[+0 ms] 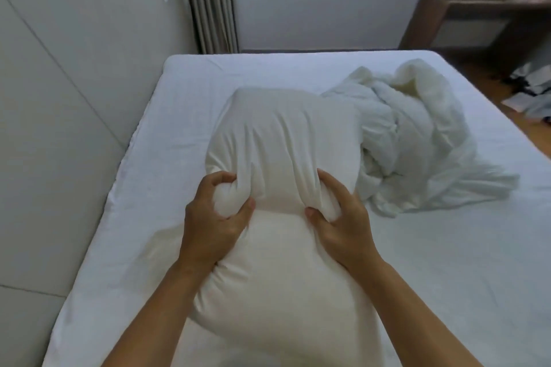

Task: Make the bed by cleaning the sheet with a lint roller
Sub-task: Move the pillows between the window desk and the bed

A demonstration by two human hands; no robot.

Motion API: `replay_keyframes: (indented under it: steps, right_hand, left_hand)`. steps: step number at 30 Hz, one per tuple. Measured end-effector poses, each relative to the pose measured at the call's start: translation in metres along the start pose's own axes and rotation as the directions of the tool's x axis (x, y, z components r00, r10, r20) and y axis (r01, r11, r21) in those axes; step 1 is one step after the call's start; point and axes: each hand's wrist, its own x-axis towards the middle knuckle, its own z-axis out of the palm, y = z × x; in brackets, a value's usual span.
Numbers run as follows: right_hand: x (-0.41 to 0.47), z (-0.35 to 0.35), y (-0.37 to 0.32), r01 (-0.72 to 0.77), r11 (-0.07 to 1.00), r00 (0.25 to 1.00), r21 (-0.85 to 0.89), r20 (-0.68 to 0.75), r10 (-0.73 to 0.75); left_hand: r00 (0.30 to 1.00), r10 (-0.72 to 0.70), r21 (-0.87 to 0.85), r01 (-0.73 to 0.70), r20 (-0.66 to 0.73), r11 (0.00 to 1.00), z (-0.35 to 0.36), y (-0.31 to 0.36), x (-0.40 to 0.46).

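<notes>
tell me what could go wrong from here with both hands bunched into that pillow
1. Both hands, left hand and right hand, grip only bunched fabric of the pillow, so the cover may slip or stretch if it is lifted.
2. The crumpled duvet lies right beside the pillow; moving the pillow that way could drag it further across the sheet.
3. No lint roller is in view, so the sheet may get covered before it is cleaned.

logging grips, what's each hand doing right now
Left hand: closed, gripping a bunch of the pillow.
Right hand: closed, gripping the pillow too.
</notes>
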Motion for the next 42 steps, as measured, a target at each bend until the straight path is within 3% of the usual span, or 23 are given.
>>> replay_keyframes:
  steps: [4, 11, 18, 22, 28, 33, 42]
  right_hand:
    - [-0.031, -0.124, 0.027, -0.028, 0.999, 0.987, -0.033, -0.161, 0.022]
    - [-0.124, -0.341, 0.084, -0.150, 0.986, 0.915, -0.068, -0.387, 0.112]
    - [-0.224, -0.498, 0.151, -0.330, 0.942, 0.764, -0.062, -0.604, 0.228]
    - [-0.269, -0.563, 0.194, -0.402, 0.914, 0.659, -0.053, -0.711, 0.248]
    - [-0.311, -0.654, 0.266, -0.490, 0.871, 0.520, -0.030, -0.812, 0.264]
    - [-0.321, -0.744, 0.350, -0.520, 0.854, 0.447, -0.013, -0.856, 0.259]
    - [-0.308, -0.941, 0.455, -0.548, 0.836, 0.430, -0.023, -0.865, 0.258]
  left_hand:
    - [0.990, 0.119, -0.051, -0.115, 0.078, 0.992, 0.088, 0.085, -0.023]
    - [0.942, 0.247, -0.236, -0.193, 0.227, 0.952, 0.262, 0.221, -0.102]
    - [0.843, 0.343, -0.376, -0.184, 0.415, 0.908, 0.421, 0.324, -0.186]
    - [0.751, 0.401, -0.436, -0.168, 0.524, 0.884, 0.502, 0.367, -0.224]
    - [0.629, 0.470, -0.495, -0.152, 0.619, 0.855, 0.630, 0.424, -0.272]
    - [0.570, 0.464, -0.513, -0.087, 0.677, 0.854, 0.755, 0.471, -0.301]
    - [0.558, 0.417, -0.501, -0.002, 0.718, 0.865, 0.951, 0.581, -0.330]
